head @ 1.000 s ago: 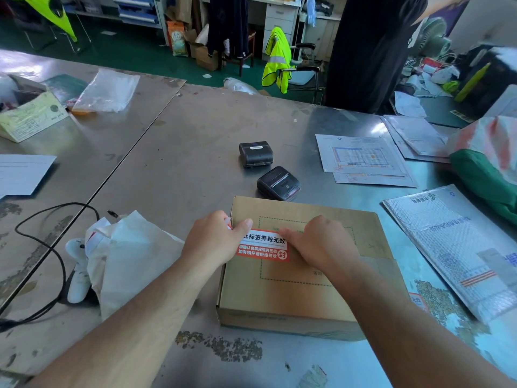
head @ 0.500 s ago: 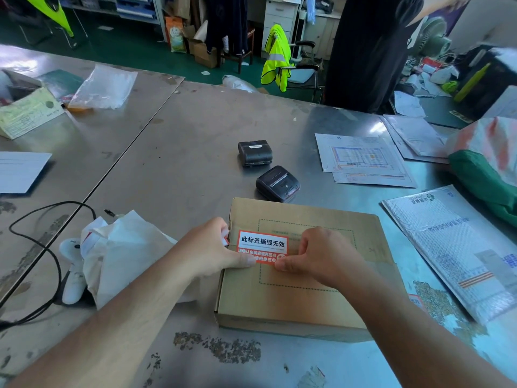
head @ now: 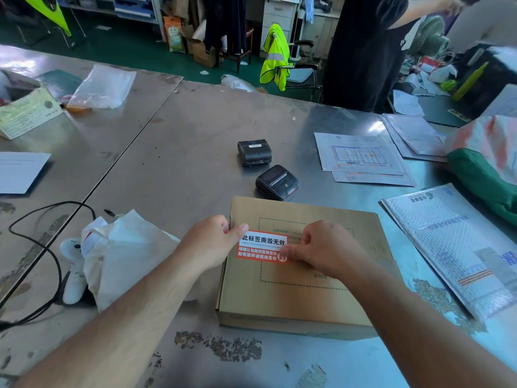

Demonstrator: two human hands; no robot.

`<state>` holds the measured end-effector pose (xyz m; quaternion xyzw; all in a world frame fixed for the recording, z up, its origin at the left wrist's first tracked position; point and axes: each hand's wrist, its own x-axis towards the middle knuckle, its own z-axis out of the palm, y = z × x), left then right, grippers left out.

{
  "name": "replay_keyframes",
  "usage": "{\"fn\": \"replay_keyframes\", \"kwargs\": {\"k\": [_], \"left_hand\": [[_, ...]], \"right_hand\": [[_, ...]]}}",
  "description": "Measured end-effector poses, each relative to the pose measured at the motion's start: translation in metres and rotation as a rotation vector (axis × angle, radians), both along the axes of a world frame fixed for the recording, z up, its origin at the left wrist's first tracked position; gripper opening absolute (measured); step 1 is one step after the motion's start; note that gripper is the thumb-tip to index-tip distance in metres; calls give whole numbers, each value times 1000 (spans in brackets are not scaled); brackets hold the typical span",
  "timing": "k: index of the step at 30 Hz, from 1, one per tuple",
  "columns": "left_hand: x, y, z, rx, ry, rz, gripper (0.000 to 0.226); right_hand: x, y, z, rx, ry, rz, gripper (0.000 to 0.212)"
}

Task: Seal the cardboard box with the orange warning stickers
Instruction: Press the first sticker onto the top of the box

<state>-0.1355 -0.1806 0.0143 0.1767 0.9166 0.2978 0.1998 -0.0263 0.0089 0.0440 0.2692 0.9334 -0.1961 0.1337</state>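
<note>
Orange and white, the warning sticker (head: 262, 247) lies on the lid of the cardboard box (head: 302, 278), near the lid's left edge, and both hands are on it. The left hand (head: 208, 245) is curled at that left edge of the box, its thumb tip resting at the sticker's upper left corner while the other fingers wrap down past the lid edge, out of sight. The right hand (head: 321, 247) is loosely fisted, with one fingertip (head: 284, 252) pressed on the sticker's lower right corner, by the round seal mark. Neither hand is lifting anything; both are pinning the label flat against the cardboard.

I judge the step in hand to be the smoothing down of this sticker. Its left end reaches under the left thumb towards the lid edge, but I cannot tell whether it folds over onto the side wall, since the left hand hides that part. If the label is meant to bridge lid and side, the next move calls for rubbing outward from the held corners and pressing the free end down over the edge without trapping a crease.

The box sits on a metal table (head: 173, 169). Beyond the hands lie two small black label printers (head: 277, 182), to the left of the left hand a crumpled white bag (head: 123, 247), and to the right of the right hand a bubble mailer (head: 458, 242).
</note>
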Motion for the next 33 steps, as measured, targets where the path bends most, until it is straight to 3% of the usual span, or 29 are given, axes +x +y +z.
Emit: {"fn": "replay_keyframes", "kwargs": {"k": [7, 10, 14, 19, 22, 28, 33], "left_hand": [[0, -9, 12, 20, -172, -103, 49], [4, 0, 13, -42, -88, -36, 51], [9, 10, 14, -79, 38, 39, 54], [5, 3, 16, -91, -63, -37, 50], [6, -2, 15, -163, -104, -86, 63], [14, 11, 15, -303, 91, -11, 61], [11, 14, 11, -236, 88, 35, 53]], "right_hand": [[4, -2, 2, -10, -4, 37, 54], [-2, -5, -6, 94, 4, -16, 65], [-8, -6, -9, 112, 42, -102, 62], [0, 0, -1, -2, 11, 10, 53], [7, -1, 1, -26, -3, 39, 53], [2, -9, -10, 113, 49, -57, 64], [0, -6, -13, 90, 68, -109, 58]]}}
